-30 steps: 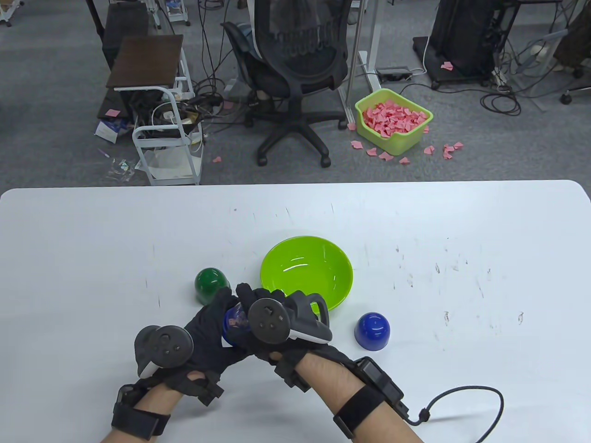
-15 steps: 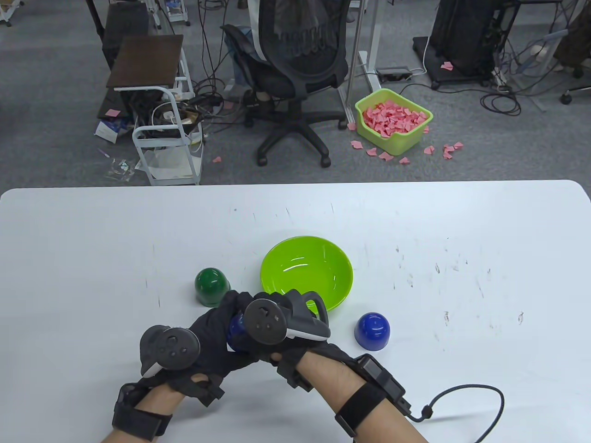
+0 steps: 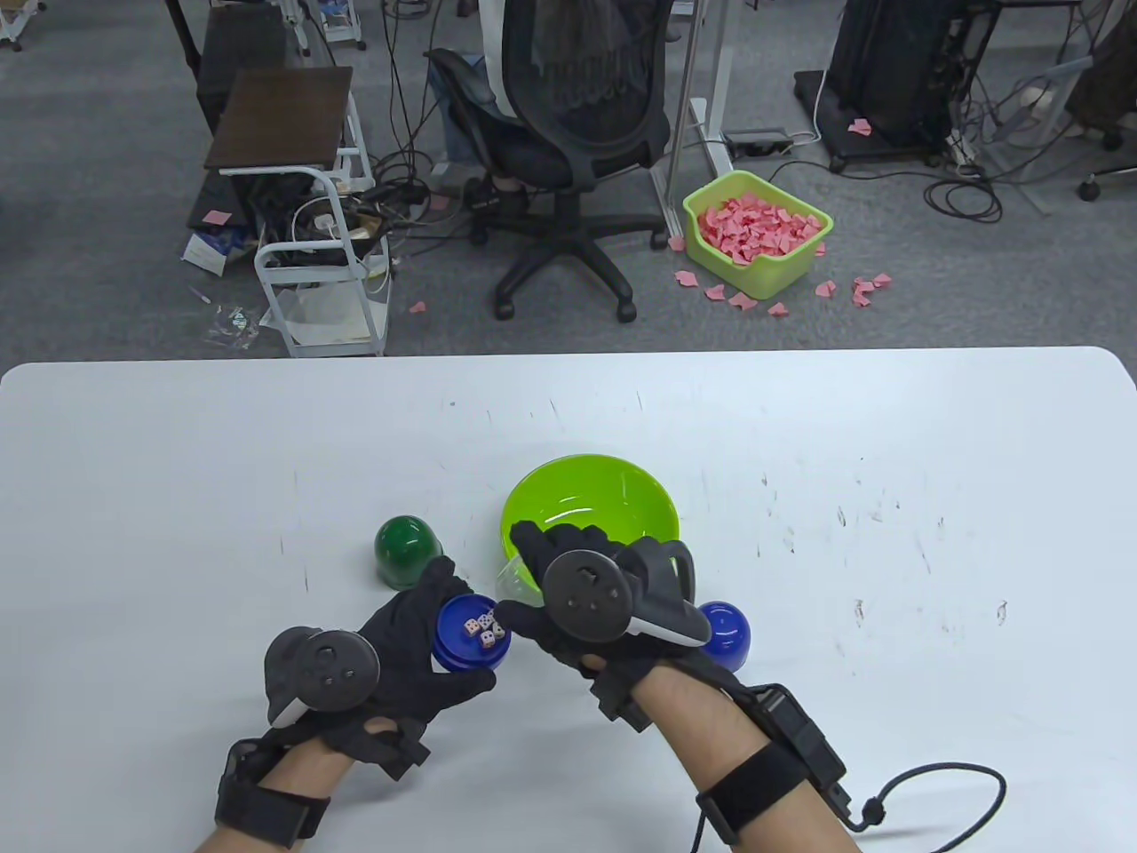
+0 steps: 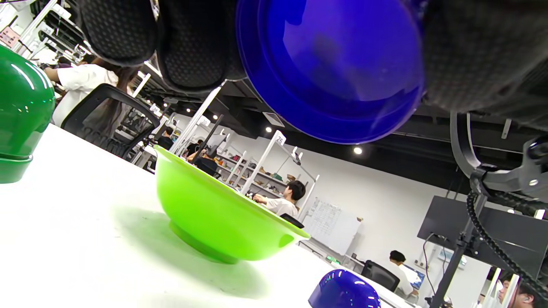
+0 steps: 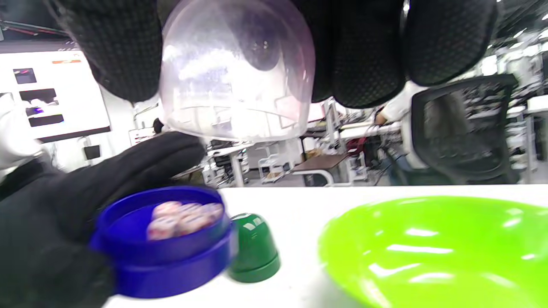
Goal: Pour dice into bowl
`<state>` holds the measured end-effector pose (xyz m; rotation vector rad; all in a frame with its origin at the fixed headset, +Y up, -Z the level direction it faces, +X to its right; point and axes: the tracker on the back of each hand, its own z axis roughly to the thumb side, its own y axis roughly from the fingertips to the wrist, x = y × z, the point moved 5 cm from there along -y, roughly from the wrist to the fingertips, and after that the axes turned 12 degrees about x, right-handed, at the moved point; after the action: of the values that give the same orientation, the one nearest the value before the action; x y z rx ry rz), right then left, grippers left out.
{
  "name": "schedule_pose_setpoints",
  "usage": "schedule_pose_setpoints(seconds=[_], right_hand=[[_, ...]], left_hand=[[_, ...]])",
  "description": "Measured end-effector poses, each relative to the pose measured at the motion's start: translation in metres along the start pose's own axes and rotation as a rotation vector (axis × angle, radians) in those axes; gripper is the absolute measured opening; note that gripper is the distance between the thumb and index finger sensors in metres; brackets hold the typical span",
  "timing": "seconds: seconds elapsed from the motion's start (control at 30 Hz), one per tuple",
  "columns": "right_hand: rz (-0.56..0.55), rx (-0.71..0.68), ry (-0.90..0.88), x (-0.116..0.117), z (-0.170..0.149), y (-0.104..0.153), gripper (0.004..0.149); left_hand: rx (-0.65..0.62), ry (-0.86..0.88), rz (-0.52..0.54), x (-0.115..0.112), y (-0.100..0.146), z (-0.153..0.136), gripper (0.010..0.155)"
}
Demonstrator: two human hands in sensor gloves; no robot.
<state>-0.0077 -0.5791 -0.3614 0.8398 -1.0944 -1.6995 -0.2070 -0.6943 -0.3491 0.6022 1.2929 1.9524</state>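
My left hand [image 3: 417, 649] holds a blue dice-cup base [image 3: 469, 633] above the table, with several white dice [image 3: 485, 627] lying in it; the base also shows in the left wrist view [image 4: 334, 68] and the right wrist view [image 5: 162, 244]. My right hand [image 3: 568, 595] holds the clear dome lid [image 3: 517, 582] just right of the base, lifted off it; the lid fills the top of the right wrist view [image 5: 235, 72]. The lime green bowl [image 3: 622, 480] stands empty just behind the hands and also shows in the left wrist view [image 4: 205, 214].
A closed green dice cup [image 3: 405, 549] stands left of the bowl. A closed blue dice cup [image 3: 727, 626] stands right of my right hand, partly hidden by the tracker. The white table [image 3: 888, 533] stretches wide to the right and back.
Both hands were clasped around the blue cup. My right hand has lifted the clear lid off and moved right; the dice now lie uncovered in the base in my left hand.
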Motion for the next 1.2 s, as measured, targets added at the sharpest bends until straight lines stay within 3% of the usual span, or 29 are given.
schedule_pose_setpoints(seconds=[0.23,0.6,0.9,1.2], right_hand=[[-0.083,0.192,0.017,-0.026,-0.075,0.004,0.077],[-0.137,0.467,0.168,-0.029,-0.181,0.024,0.076],[-0.066,0.650,0.256,-0.005,-0.244,0.042,0.077],[0.049,0.798,0.236,0.042,-0.285,0.055,0.081]], left_hand=[[0.017,0.013,0.001,0.001,0.000,-0.003,0.112],[0.033,0.018,0.004,0.004,-0.001,-0.005,0.112],[0.048,0.036,0.006,0.005,-0.002,-0.008,0.111],[0.069,0.069,0.006,0.007,-0.003,-0.012,0.112]])
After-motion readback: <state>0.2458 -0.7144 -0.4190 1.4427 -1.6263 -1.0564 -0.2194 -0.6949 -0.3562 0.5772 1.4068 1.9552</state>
